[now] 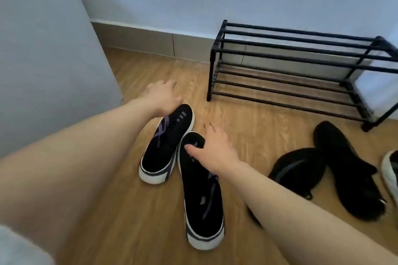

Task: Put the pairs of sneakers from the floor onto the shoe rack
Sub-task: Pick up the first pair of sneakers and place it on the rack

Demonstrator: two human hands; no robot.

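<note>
Two black sneakers with white soles and purple stripes lie on the wooden floor: the left sneaker (165, 146) and the right sneaker (202, 202). My left hand (162, 97) hovers over the far end of the left sneaker, fingers spread. My right hand (213, 149) is over the far end of the right sneaker, fingers apart, thumb on or just above it. Neither hand holds anything. A black two-tier shoe rack (301, 71) stands against the wall at the upper right, with nothing on its bars.
An all-black pair lies right of my right arm: one shoe (299, 165) and another (349, 170). The tip of a white shoe (391, 170) shows at the right edge. A grey panel (43, 60) rises on the left.
</note>
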